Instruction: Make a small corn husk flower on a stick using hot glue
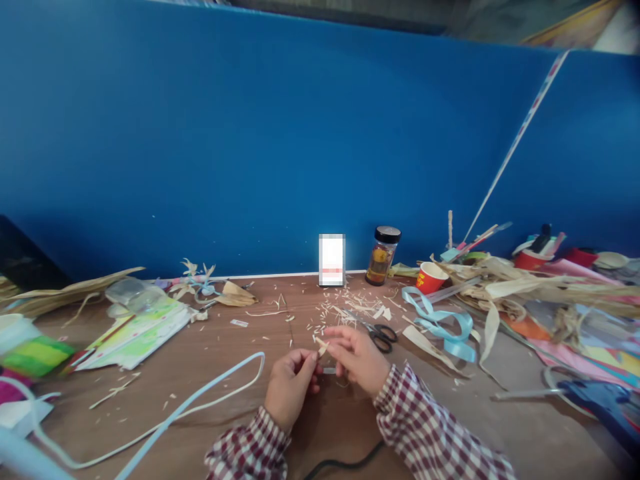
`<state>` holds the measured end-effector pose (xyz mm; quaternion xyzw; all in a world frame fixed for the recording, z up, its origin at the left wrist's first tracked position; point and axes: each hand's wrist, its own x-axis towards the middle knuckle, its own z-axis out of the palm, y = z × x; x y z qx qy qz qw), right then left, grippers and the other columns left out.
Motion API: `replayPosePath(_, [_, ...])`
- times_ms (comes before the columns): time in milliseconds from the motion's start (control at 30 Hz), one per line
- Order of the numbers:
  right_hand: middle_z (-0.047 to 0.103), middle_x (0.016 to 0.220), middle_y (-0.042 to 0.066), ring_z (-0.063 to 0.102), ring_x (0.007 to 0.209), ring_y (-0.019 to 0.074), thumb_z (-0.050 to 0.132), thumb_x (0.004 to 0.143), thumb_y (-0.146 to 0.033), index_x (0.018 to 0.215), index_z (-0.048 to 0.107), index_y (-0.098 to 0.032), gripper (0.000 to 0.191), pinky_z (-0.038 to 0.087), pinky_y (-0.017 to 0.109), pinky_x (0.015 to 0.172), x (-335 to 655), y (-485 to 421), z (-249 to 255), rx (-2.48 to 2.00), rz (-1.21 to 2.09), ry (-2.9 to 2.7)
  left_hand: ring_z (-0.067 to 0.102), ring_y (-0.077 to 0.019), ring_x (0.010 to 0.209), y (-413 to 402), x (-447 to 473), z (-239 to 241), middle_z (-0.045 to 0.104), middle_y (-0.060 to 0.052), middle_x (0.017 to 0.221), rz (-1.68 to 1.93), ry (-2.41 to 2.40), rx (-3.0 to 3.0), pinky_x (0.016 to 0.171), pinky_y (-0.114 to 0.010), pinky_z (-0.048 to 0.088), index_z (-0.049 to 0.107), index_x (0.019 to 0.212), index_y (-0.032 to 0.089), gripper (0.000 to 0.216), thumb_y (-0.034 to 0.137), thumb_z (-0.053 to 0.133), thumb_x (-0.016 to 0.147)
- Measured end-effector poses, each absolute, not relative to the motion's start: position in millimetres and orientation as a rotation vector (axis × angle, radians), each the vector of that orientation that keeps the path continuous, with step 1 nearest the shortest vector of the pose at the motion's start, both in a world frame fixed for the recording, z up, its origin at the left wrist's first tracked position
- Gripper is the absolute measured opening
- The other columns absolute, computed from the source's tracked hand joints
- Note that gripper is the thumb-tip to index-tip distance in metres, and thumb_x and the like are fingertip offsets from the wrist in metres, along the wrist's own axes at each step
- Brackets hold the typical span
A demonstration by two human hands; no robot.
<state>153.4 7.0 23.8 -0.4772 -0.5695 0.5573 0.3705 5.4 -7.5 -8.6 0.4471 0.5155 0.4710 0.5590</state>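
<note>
Low in the middle of the view, my left hand [294, 385] pinches a small pale strip of dried husk [321, 345] between thumb and fingers. My right hand [359, 361] grips the same strip from the other side, its fingertips close to those of the left. Most of the strip is hidden by the fingers. Just beyond the right hand lie black-handled scissors [384, 337], apart from it. Pale husk clippings [350, 303] are scattered on the brown table [225, 360] around the blades.
A lidded jar [383, 257], a pixelated upright object [332, 260] and a red paper cup [431, 277] stand at the back. Light blue ribbon [457, 333], husks [540, 288] and a blue glue gun [600, 407] lie right. At left are a white cable [200, 403] and a painted sheet [145, 333].
</note>
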Motion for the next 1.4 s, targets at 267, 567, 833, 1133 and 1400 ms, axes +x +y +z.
replayPosePath(267, [0.065, 0.074, 0.001, 0.056, 0.049, 0.0102, 0.050, 0.075, -0.025, 0.105, 0.053, -0.019, 0.031, 0.044, 0.021, 0.046, 141.9, 0.1, 20.2, -1.350, 1.201, -1.579, 0.049, -0.0076, 0.048, -13.2, 11.3, -3.5, 0.058, 0.000, 0.057, 1.058, 1.181, 1.152, 0.044, -0.018, 0.043, 0.061, 0.073, 0.012, 0.026, 0.037, 0.056, 0.070])
replayPosePath(567, [0.064, 0.095, 0.008, 0.058, 0.053, 0.0119, 0.051, 0.075, -0.029, 0.111, 0.049, -0.017, 0.038, 0.049, 0.030, 0.060, 175.1, 24.4, 23.7, -1.473, 1.012, -1.513, 0.047, -0.0073, 0.044, -10.1, 6.1, -4.0, 0.059, 0.000, 0.055, 1.174, 1.229, 1.010, 0.043, -0.019, 0.042, 0.060, 0.070, 0.012, 0.027, 0.039, 0.059, 0.067])
replayPosePath(833, [0.063, 0.093, 0.006, 0.049, 0.042, 0.0046, 0.053, 0.073, -0.025, 0.111, 0.046, -0.017, 0.039, 0.042, 0.020, 0.043, 141.6, 0.8, 24.7, -1.186, 1.420, -1.458, 0.050, -0.0079, 0.048, -11.8, 6.5, -4.8, 0.059, -0.001, 0.058, 1.139, 1.154, 1.129, 0.047, -0.019, 0.043, 0.061, 0.069, 0.012, 0.025, 0.037, 0.055, 0.071])
replayPosePath(1133, [0.067, 0.088, 0.002, 0.060, 0.082, 0.0163, 0.046, 0.078, -0.020, 0.114, 0.051, -0.023, 0.036, 0.046, 0.027, 0.073, 140.9, 0.9, 15.4, -1.369, 0.738, -1.806, 0.045, -0.0081, 0.044, -11.1, 10.0, -6.2, 0.055, 0.001, 0.054, 1.092, 1.203, 1.183, 0.041, -0.019, 0.040, 0.058, 0.068, 0.013, 0.027, 0.039, 0.053, 0.071])
replayPosePath(1400, [0.066, 0.093, 0.003, 0.060, 0.086, 0.0184, 0.040, 0.083, -0.029, 0.116, 0.049, -0.023, 0.035, 0.043, 0.030, 0.077, 181.4, 25.6, 22.6, -1.602, 0.384, -1.723, 0.057, -0.0188, 0.076, -11.5, -0.9, -0.8, 0.065, -0.007, 0.081, 1.103, 1.406, 1.916, 0.072, -0.032, 0.044, 0.066, 0.086, 0.020, 0.025, 0.031, 0.044, 0.079])
